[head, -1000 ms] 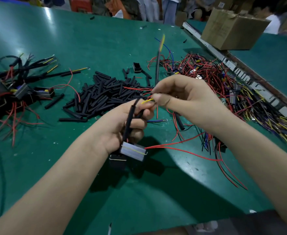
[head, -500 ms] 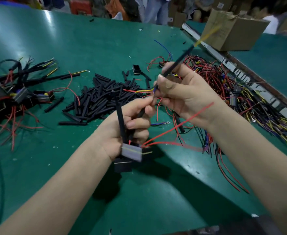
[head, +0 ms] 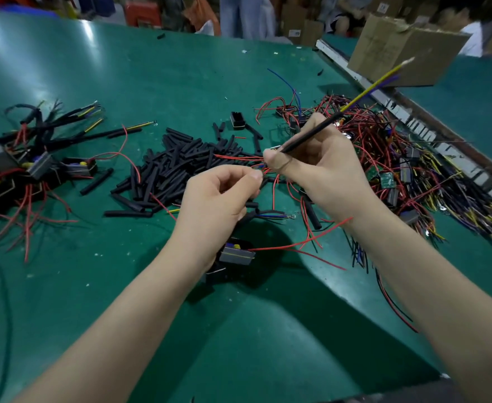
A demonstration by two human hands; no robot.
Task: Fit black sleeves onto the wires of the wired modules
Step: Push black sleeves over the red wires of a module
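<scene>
Sleeves (head: pixel 178 170) are heaped loose on the green table (head: pixel 140 74), left of both hands. A module (head: pixel 236 255) is held under the curled left hand (head: pixel 218 199), whose fingertips pinch red wires. One black sleeve (head: pixel 311 136), with yellow and blue wires (head: pixel 375 82) sticking out, is gripped in the right hand (head: pixel 320 170).

Two bare hands work above a green desk (head: pixel 99 82). The right hand (head: pixel 317 167) has a pinching grip on a thin black sleeve (head: pixel 311 136) with yellow and blue wires (head: pixel 375 84) poking out of its far end. The left hand (head: pixel 218 205) pinches near red wires, a small grey and black wired module (head: pixel 236 254) beneath it. A heap of loose black sleeves (head: pixel 175 167) lies behind; tangled wired modules (head: pixel 413 175) sprawl right, sleeved modules (head: pixel 35 161) left.
</scene>
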